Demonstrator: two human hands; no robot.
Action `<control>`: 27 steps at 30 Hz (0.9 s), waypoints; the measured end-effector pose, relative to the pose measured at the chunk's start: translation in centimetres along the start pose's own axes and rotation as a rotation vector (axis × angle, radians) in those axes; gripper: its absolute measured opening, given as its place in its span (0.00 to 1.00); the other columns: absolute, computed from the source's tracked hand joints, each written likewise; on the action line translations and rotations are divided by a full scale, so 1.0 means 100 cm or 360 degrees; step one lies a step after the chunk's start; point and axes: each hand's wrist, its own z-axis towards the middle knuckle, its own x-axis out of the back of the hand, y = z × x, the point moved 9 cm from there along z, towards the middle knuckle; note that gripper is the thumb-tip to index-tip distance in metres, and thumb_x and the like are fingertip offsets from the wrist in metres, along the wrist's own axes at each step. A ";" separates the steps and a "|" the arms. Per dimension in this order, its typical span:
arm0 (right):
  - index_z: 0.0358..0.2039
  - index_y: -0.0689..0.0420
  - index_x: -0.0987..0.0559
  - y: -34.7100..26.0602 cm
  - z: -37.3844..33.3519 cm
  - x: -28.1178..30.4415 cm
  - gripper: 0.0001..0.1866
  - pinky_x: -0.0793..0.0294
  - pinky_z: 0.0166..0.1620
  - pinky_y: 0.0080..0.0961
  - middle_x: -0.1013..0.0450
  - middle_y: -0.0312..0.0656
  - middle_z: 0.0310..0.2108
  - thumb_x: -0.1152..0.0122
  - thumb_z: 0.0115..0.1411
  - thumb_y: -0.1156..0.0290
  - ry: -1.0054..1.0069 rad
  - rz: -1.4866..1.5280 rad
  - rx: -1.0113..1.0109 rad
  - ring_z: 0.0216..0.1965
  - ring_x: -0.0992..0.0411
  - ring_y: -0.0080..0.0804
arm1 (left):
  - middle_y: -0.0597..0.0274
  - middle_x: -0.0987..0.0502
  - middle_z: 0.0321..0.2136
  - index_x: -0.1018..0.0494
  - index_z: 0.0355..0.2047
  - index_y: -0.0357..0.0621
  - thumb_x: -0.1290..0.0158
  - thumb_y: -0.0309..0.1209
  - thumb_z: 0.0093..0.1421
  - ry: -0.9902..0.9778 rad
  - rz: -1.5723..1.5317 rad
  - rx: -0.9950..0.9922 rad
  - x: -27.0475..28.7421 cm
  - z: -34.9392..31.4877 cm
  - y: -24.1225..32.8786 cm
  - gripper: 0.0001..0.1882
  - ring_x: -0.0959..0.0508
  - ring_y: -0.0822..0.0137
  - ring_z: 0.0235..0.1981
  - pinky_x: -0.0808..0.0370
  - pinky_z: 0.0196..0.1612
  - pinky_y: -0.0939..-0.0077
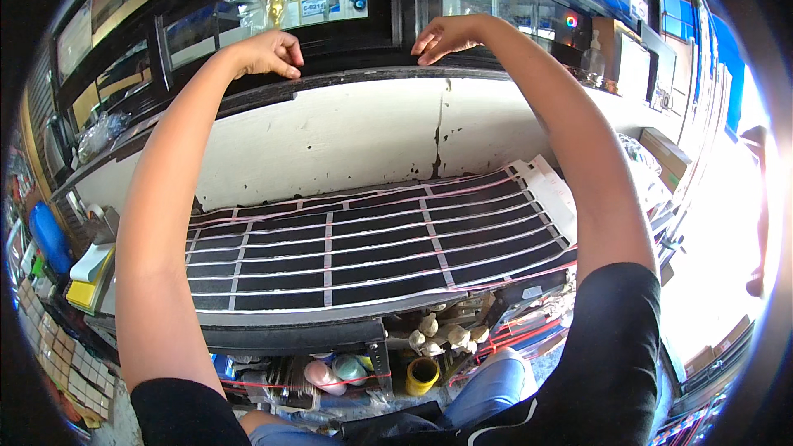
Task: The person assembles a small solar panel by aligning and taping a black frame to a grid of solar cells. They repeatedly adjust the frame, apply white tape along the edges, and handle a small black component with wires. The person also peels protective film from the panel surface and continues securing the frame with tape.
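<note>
Both my arms stretch forward over the table to a dark ledge (363,75) below the windows. At the ledge's left part, my left hand (273,55) has its fingers curled down and closed, with the tips at the dark surface. Farther right, my right hand (448,35) is bent at the wrist, thumb and fingers drawn together just above the ledge. Whatever either hand pinches, if anything, is too small or dark to make out. Below them, a large sheet of black panels divided by pale strips (329,258) lies across the table, with pinkish lines along some edges.
A white, chipped wall (347,128) rises behind the table. Yellow and white pads (87,277) sit at the left end. Under the table are a yellow pot (422,375), pale bulb-like objects (458,335) and rounded containers (326,376). A pump bottle (593,58) stands at the right.
</note>
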 end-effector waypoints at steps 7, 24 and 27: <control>0.57 0.44 0.24 0.042 -0.020 0.005 0.36 0.36 0.63 0.46 0.27 0.38 0.57 0.26 0.49 0.46 -0.0003 0.0149 -0.0010 0.62 0.34 0.39 | 0.59 0.19 0.31 0.27 0.35 0.39 0.35 0.21 0.51 -0.0034 -0.0038 -0.0015 0.000 0.004 -0.004 0.13 0.19 0.70 0.35 0.24 0.45 0.75; 0.60 0.42 0.26 0.089 -0.035 0.007 0.34 0.34 0.63 0.40 0.29 0.35 0.60 0.29 0.53 0.49 -0.0060 -0.0052 -0.0262 0.63 0.34 0.38 | 0.56 0.19 0.45 0.23 0.50 0.38 0.34 0.24 0.51 -0.0098 0.0167 0.0115 -0.002 0.003 -0.001 0.24 0.22 0.65 0.47 0.27 0.55 0.70; 0.59 0.43 0.26 0.082 -0.037 0.012 0.34 0.32 0.61 0.40 0.28 0.34 0.59 0.30 0.54 0.48 -0.0005 -0.0180 -0.0141 0.61 0.32 0.38 | 0.57 0.19 0.45 0.22 0.49 0.38 0.33 0.26 0.51 -0.0058 0.0217 0.0116 0.002 0.005 -0.005 0.23 0.22 0.66 0.47 0.28 0.55 0.72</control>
